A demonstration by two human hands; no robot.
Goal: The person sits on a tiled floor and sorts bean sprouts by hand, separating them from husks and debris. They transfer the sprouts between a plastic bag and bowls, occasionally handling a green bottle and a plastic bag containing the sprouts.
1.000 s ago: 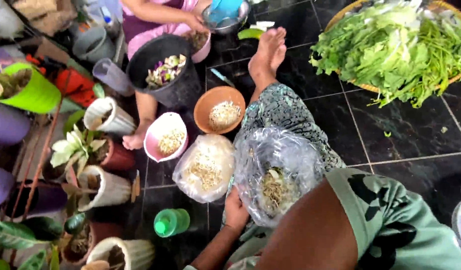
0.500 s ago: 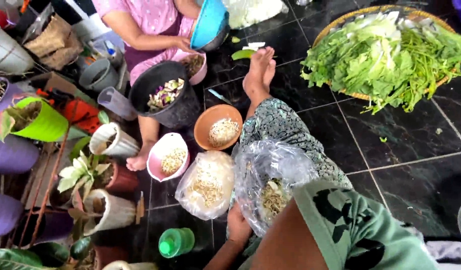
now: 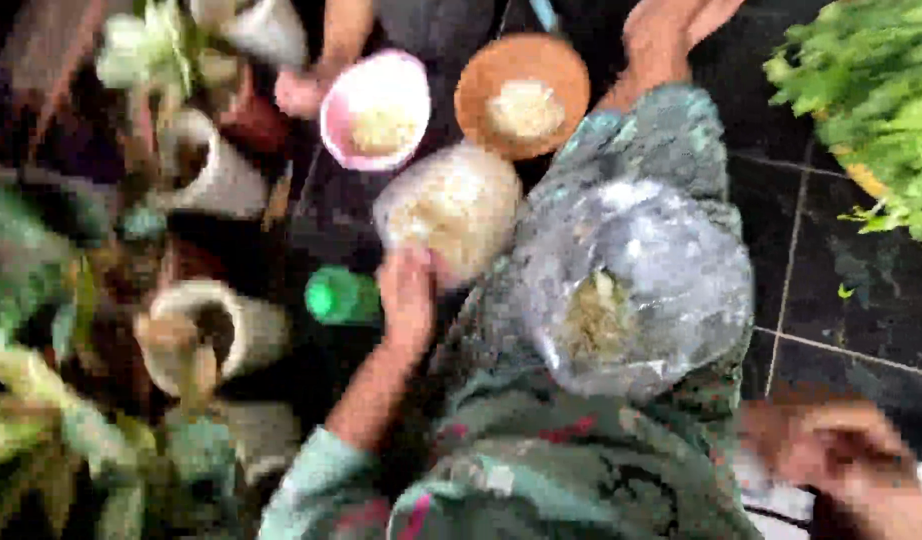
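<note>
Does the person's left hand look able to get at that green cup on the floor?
Probably yes. The left hand rests at the clear bag of grain, and the green cup stands right beside it on the dark floor, with nothing between them. The picture is blurred.

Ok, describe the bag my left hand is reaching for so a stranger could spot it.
Start at the dark tiled floor, then find the pink bowl and the brown bowl. Just below them sits the clear plastic bag, touched by the left hand. Unlike the crumpled lap bag, it is plump with pale bits.

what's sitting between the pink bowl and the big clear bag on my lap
In the head view, a smaller clear bag of pale bits lies between the pink bowl and the big clear bag.
</note>
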